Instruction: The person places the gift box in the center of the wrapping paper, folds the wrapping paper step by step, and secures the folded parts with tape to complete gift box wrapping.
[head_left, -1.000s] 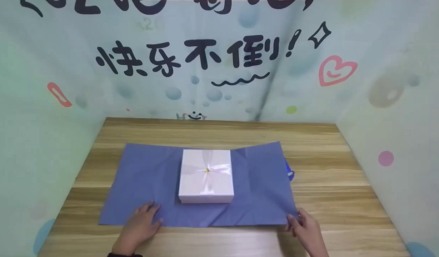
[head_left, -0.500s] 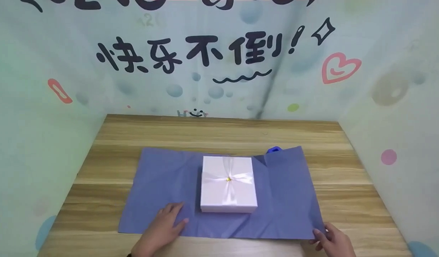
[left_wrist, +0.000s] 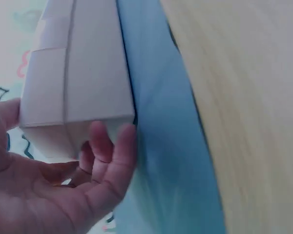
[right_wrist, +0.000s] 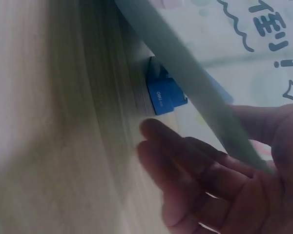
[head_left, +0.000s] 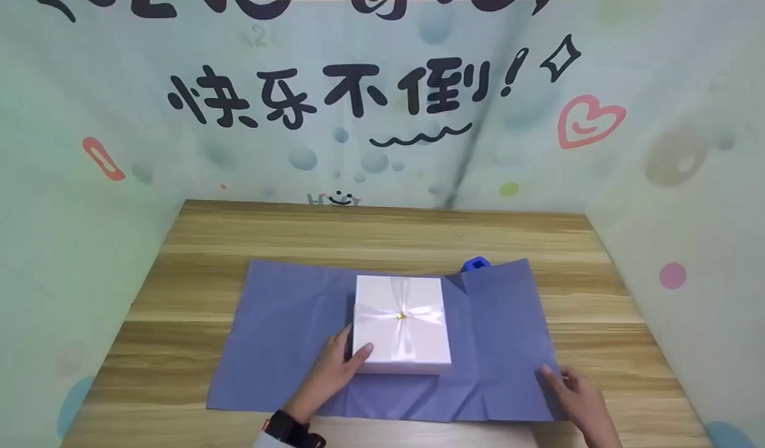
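A white gift box (head_left: 401, 336) tied with a pale ribbon sits on a sheet of blue wrapping paper (head_left: 282, 336). My left hand (head_left: 326, 370) grips the box at its near left corner, thumb on the lid's edge and fingers at the side. In the left wrist view, curled fingertips (left_wrist: 123, 146) rest against the end of the box (left_wrist: 97, 73). At the sheet's near right corner, my right hand (head_left: 578, 398) holds the paper's edge between thumb and fingers. The right wrist view shows the raised paper edge (right_wrist: 185, 73) running into the gap behind the thumb.
Beyond the sheet's far right part, a blue plastic item (head_left: 477, 264), partly covered by the paper, lies on the wooden table (head_left: 388, 230). A printed cloth backdrop (head_left: 382, 174) encloses the table's back and sides.
Paper and box have shifted right and slightly nearer, uncovering the blue item differently. My left hand has gone from the paper to the box's corner; my right hand stays at the paper's corner.
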The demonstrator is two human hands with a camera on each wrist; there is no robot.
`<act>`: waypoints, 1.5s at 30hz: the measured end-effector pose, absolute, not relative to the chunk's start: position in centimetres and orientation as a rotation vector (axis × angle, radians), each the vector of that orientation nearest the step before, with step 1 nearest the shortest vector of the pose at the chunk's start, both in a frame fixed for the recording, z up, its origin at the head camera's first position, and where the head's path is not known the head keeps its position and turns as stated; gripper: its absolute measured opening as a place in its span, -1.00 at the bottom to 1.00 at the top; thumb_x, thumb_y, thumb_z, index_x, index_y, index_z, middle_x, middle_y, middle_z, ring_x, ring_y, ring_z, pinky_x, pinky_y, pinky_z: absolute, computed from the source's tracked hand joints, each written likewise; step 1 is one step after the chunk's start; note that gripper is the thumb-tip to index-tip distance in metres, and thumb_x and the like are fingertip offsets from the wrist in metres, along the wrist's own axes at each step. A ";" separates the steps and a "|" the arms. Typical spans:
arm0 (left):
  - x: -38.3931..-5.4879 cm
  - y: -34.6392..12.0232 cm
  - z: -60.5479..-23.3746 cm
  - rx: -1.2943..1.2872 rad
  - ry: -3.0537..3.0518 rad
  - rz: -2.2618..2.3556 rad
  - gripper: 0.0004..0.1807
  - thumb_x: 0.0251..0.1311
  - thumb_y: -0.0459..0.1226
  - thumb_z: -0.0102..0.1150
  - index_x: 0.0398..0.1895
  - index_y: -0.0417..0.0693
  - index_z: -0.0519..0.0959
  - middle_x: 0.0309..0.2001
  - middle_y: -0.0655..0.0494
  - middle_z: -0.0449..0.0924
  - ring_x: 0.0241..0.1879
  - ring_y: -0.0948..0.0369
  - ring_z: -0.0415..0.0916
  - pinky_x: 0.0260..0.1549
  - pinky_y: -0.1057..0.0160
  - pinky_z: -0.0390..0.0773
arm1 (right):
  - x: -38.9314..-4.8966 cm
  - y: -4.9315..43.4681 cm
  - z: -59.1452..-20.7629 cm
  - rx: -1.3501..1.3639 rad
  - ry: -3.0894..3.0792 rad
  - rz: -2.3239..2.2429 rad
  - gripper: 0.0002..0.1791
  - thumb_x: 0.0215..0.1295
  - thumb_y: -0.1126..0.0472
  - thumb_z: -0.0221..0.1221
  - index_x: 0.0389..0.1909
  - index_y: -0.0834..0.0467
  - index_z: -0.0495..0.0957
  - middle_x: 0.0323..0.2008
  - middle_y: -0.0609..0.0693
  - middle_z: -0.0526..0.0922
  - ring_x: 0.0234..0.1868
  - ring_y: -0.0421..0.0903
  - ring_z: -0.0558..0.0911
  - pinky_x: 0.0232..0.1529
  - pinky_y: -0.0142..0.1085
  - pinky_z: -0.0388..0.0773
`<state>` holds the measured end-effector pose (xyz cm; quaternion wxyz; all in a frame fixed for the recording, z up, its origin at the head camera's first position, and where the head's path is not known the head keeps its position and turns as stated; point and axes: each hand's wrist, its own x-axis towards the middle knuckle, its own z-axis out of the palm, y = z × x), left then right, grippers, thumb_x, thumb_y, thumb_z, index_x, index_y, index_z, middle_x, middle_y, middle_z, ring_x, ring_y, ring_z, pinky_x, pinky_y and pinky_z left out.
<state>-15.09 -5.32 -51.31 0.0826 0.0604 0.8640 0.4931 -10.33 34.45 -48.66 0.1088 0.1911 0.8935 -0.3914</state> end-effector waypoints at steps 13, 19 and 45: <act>-15.9 -6.0 -51.1 0.129 2.306 1.682 -0.13 0.17 -0.06 0.17 0.33 -0.48 0.05 -0.50 0.05 0.41 -0.64 0.29 0.35 -0.61 0.33 0.44 | -12.8 33.7 -45.7 0.596 2.779 -1.293 -0.66 0.27 0.00 0.13 -0.38 0.25 0.53 -0.42 -0.11 0.61 -0.41 -0.34 0.45 -0.34 -0.47 0.37; -15.0 -5.4 -50.6 0.136 2.594 1.555 -0.15 0.17 -0.03 0.16 0.35 -0.37 0.08 -0.29 -0.07 0.36 -0.36 0.16 0.38 -0.37 0.22 0.46 | -13.1 32.1 -43.6 0.505 2.805 -1.410 -0.69 0.24 0.03 0.18 -0.39 0.24 0.53 -0.39 -0.17 0.62 -0.38 -0.40 0.48 -0.32 -0.51 0.39; -9.2 4.0 -50.5 1.023 2.473 0.712 -0.42 0.28 0.09 -0.06 0.17 -0.11 0.45 0.12 0.05 0.46 0.13 0.18 0.36 0.12 0.26 0.39 | -14.1 28.6 -42.1 0.339 2.678 -1.707 -0.84 0.28 0.25 0.12 -0.39 0.29 0.43 -0.27 -0.02 0.54 -0.32 -0.28 0.44 -0.33 -0.46 0.39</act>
